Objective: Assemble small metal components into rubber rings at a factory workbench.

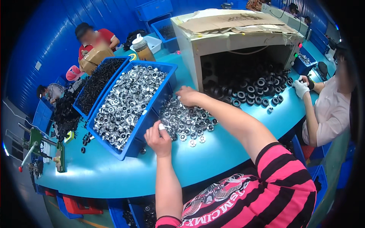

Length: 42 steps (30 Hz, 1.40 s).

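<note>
A loose heap of small round silver parts with black centres point(192, 123) lies on the turquoise table. My right hand point(189, 96) rests at the heap's far side, its fingers bent together against the parts; what they pinch, if anything, is hidden. My left hand point(157, 140) is at the near left of the heap, beside the wall of a tilted blue bin point(131, 146). Its fingers are curled in and the thumb carries a white wrap; I cannot make out what is inside them. Many more of the silver parts point(127, 102) fill that bin.
A box-like machine point(192, 49) with cardboard on top stands beyond the heap, black rings point(251, 89) spilling from its opening. Another blue bin holds black pieces point(99, 81). A bottle point(143, 49) and green hand press point(36, 140) are leftward. A gloved co-worker's hand point(301, 89) is right.
</note>
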Each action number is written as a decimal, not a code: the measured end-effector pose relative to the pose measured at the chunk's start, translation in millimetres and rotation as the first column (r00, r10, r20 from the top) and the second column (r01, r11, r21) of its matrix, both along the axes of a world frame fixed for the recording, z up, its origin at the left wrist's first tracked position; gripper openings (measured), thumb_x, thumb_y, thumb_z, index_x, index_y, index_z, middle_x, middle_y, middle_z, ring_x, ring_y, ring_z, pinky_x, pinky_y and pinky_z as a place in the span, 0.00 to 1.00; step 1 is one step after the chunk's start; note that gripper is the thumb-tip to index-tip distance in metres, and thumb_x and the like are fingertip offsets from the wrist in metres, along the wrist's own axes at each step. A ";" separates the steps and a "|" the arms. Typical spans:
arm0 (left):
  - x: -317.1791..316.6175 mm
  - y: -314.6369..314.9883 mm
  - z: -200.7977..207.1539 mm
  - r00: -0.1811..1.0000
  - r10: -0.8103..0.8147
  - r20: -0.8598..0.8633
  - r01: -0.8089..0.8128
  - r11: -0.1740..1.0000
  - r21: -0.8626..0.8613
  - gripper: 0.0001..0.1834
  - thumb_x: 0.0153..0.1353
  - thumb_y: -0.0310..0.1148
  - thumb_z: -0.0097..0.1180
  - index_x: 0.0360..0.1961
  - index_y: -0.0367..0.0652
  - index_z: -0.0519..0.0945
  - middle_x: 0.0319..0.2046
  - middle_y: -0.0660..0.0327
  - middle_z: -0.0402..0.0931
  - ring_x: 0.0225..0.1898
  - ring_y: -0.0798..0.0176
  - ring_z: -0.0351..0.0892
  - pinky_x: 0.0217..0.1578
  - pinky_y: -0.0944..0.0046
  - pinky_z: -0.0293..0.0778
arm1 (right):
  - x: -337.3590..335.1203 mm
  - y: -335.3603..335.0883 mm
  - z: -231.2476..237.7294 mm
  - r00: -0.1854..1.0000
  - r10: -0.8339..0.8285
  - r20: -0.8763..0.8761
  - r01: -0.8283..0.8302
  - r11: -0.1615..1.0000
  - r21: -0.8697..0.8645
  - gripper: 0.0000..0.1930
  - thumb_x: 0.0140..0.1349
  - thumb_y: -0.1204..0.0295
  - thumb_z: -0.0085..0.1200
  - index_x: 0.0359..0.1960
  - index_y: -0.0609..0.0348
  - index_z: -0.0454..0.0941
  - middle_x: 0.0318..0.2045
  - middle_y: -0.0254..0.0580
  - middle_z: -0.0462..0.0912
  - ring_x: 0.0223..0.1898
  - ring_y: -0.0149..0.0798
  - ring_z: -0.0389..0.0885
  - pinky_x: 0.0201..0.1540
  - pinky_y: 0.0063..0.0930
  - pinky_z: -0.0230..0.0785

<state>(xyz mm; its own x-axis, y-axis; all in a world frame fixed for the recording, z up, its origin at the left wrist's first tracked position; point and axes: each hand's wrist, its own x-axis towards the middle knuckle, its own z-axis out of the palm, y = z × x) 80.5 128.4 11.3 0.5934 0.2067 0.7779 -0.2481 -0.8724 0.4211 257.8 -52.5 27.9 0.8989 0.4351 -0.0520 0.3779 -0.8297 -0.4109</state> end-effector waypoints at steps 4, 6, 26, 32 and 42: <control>-4.6 8.0 -7.7 1.000 0.009 0.003 -0.009 0.998 -0.056 0.11 0.60 0.25 0.56 0.42 0.41 0.85 0.30 0.58 0.81 0.33 0.52 0.77 0.38 0.52 0.71 | -48.9 -44.3 22.5 0.946 0.217 0.241 -0.274 0.931 0.239 0.20 0.67 0.72 0.47 0.60 0.55 0.78 0.57 0.49 0.79 0.61 0.54 0.74 0.66 0.45 0.66; -8.7 10.7 -8.8 1.000 0.021 -0.017 -0.023 0.996 -0.092 0.11 0.61 0.25 0.56 0.42 0.41 0.85 0.31 0.57 0.82 0.34 0.51 0.78 0.39 0.52 0.72 | -89.4 -77.6 46.0 0.926 0.196 0.322 -0.308 0.886 0.347 0.20 0.66 0.74 0.48 0.59 0.56 0.78 0.53 0.49 0.81 0.59 0.54 0.75 0.65 0.43 0.67; -111.2 38.1 -22.6 0.824 0.379 -0.421 -0.325 0.925 0.197 0.18 0.61 0.33 0.61 0.52 0.40 0.81 0.52 0.44 0.74 0.52 0.39 0.73 0.55 0.45 0.69 | -236.9 -376.6 -30.9 0.684 -0.567 0.458 0.511 0.821 0.254 0.22 0.54 0.74 0.66 0.52 0.59 0.79 0.43 0.52 0.79 0.48 0.56 0.79 0.52 0.43 0.74; -107.1 42.1 -17.8 0.872 0.262 -0.414 -0.219 0.964 0.149 0.19 0.59 0.33 0.62 0.51 0.41 0.83 0.48 0.46 0.76 0.51 0.40 0.73 0.56 0.46 0.70 | -214.5 -347.5 -37.5 0.738 -0.503 0.449 0.415 0.864 0.286 0.15 0.53 0.77 0.64 0.44 0.60 0.81 0.38 0.50 0.78 0.44 0.56 0.78 0.48 0.45 0.73; -104.4 28.5 -8.2 0.845 0.340 -0.412 -0.361 0.932 0.030 0.23 0.56 0.33 0.62 0.54 0.39 0.82 0.50 0.43 0.74 0.53 0.39 0.72 0.58 0.45 0.68 | -202.1 -259.7 6.4 0.919 -0.243 0.311 0.124 0.926 0.357 0.14 0.53 0.75 0.65 0.43 0.59 0.83 0.35 0.44 0.79 0.35 0.47 0.81 0.39 0.40 0.74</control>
